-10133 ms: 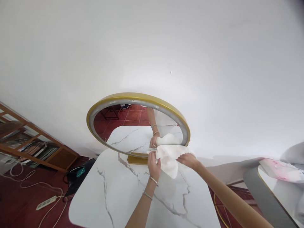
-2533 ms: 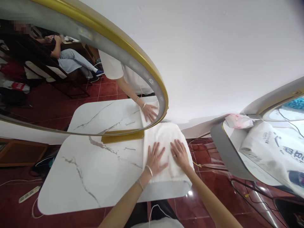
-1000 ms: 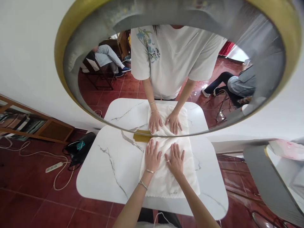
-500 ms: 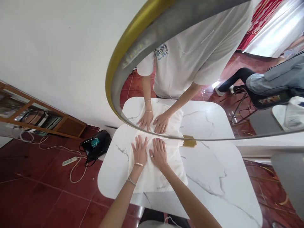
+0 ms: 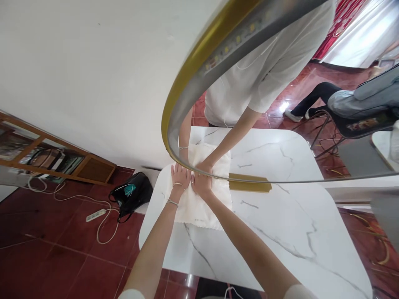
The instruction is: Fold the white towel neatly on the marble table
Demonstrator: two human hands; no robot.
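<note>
A white cloth lies flat on the white marble table, pushed up against the round gold-framed mirror. My left hand rests flat on the cloth's far left part, fingers stretched toward the mirror's rim. My right hand lies flat beside it, touching it, with a ring on one finger. Both fingertips reach the mirror's lower edge. The mirror's gold base stands just right of the cloth. The glass reflects my arms, hands and white shirt.
A black bag and a white power strip with cables lie on the red tiled floor at left. A wooden shelf runs along the wall. The mirror reflects a seated person's legs on a chair at right.
Both hands slid forward over the cloth, up to the mirror's lower edge, and the cloth moved with them toward the mirror. The view shifted slightly left and farther from the table.
</note>
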